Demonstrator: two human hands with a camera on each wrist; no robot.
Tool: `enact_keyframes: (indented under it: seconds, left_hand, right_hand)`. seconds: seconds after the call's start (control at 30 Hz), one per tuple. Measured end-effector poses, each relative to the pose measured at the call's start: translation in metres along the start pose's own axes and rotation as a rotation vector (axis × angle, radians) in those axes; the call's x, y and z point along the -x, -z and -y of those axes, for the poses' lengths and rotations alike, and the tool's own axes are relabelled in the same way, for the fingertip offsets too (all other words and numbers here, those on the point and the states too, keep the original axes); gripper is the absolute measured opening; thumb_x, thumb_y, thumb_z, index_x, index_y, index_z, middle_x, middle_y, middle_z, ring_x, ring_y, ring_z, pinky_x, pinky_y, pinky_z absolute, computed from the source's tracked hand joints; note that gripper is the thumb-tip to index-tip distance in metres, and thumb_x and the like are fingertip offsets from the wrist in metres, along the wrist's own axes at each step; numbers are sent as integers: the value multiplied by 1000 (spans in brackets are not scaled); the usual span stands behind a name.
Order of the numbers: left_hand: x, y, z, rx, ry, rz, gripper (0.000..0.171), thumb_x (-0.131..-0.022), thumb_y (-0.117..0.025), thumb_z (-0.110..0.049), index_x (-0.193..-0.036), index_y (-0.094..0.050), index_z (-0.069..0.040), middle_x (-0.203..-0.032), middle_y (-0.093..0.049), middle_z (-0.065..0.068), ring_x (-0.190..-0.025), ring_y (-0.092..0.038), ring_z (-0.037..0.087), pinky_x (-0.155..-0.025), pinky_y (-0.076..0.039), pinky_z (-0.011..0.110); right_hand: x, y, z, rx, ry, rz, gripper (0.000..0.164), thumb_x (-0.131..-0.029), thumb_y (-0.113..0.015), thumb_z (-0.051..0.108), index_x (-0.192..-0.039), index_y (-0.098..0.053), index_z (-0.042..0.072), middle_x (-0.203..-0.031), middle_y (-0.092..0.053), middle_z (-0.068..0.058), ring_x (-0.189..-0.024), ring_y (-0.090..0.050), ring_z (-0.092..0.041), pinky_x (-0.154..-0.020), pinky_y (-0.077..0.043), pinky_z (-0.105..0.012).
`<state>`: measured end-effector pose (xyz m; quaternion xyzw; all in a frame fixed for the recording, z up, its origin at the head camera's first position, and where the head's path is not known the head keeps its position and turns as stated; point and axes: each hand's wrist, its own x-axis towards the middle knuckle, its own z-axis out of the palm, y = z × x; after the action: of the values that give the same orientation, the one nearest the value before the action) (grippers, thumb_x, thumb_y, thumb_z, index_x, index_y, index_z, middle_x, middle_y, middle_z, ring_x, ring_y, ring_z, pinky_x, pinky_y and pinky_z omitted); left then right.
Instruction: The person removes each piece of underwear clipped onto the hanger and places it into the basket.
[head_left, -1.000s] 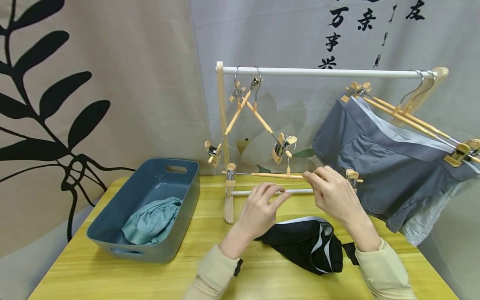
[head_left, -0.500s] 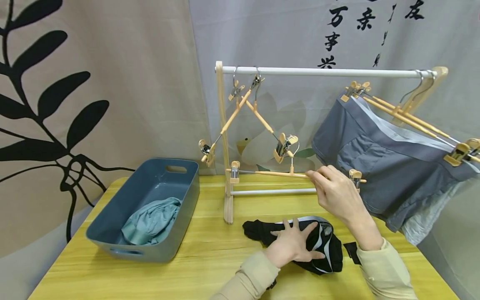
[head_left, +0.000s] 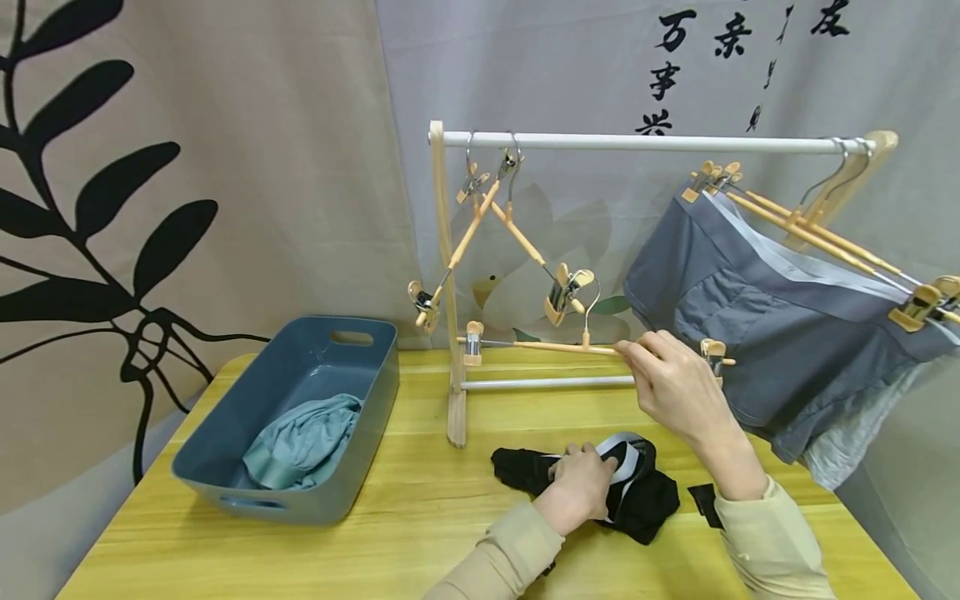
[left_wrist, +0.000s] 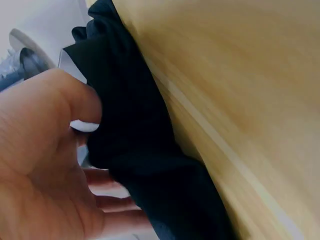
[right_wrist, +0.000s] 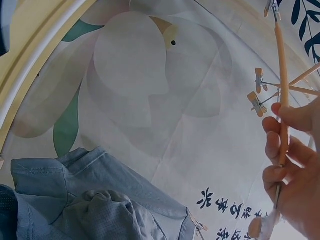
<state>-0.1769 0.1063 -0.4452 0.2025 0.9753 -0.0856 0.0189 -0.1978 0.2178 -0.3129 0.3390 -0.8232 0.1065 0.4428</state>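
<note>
In the head view my left hand (head_left: 581, 487) pinches a crumpled black garment (head_left: 648, 504) with pale trim, which lies on the table. The left wrist view has the thumb at one side of the black cloth (left_wrist: 130, 110) and the fingers going behind it; the fingertips are hidden. My right hand (head_left: 678, 387) grips the wooden bar of a clip hanger (head_left: 551, 345) and keeps it level above the table. Its metal hook points up, and both its clips hold nothing. In the right wrist view the fingers wrap round the hanger bar (right_wrist: 281, 65).
A blue-grey basket (head_left: 367, 442) with a teal garment (head_left: 307, 442) stands on the left of the table (head_left: 420, 550). Behind my hands is a rack with a white rail (head_left: 600, 143). Two more clip hangers (head_left: 472, 233) hang at its left, grey shorts (head_left: 750, 325) at its right.
My left hand has left the hanger, come down spread onto the black garment, and now bunches it up. The right hand has shifted slightly right with the hanger.
</note>
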Motion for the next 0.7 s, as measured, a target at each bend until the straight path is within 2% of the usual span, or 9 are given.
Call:
enact_keyframes:
  seconds: [0.13, 0.27, 0.47, 0.63, 0.7]
  left_hand:
    - [-1, -4, 11, -44, -86, -66, 50, -67, -76, -46, -111, -55, -38, -92, -60, -2, -73, -57, 16, -50, -46, 29]
    - [-4, -7, 25, -15, -190, -98, 45, -71, -75, -36, -111, -57, -34, -89, -63, -4, -75, -61, 11, -57, -48, 23]
    - [-1, -5, 49, 197, -257, -101, 51, -72, -74, -15, -118, -58, -27, -88, -66, -1, -73, -60, 8, -56, -43, 18]
    - [7, 2, 76, 380, -288, -173, 40, -70, -67, -1, -106, -62, -16, -79, -65, 3, -64, -53, 7, -52, -36, 17]
    - [10, 8, 87, 420, -283, -189, 34, -70, -64, 1, -100, -61, -14, -76, -63, 4, -65, -51, 8, -53, -36, 18]
  right_hand:
    - [0, 1, -1, 7, -4, 13, 14, -81, -59, 3, -93, -67, 4, -73, -56, -5, -63, -46, -16, -53, -37, -30]
    - [0, 1, -1, 9, -2, 3, 16, -79, -60, 1, -93, -67, 4, -73, -56, -5, -64, -47, -17, -54, -38, -31]
    - [0, 3, -1, 18, -7, -9, 16, -78, -60, 0, -91, -67, 4, -73, -57, -5, -64, -49, -19, -55, -40, -33]
    - [0, 5, -2, 21, -14, -20, 15, -78, -61, 0, -90, -67, 4, -72, -57, -5, -64, -50, -20, -55, -41, -34]
    - [0, 5, -2, 18, -12, -28, 15, -77, -61, -1, -90, -68, 4, -72, -57, -5, -64, -51, -20, -56, -41, -34]
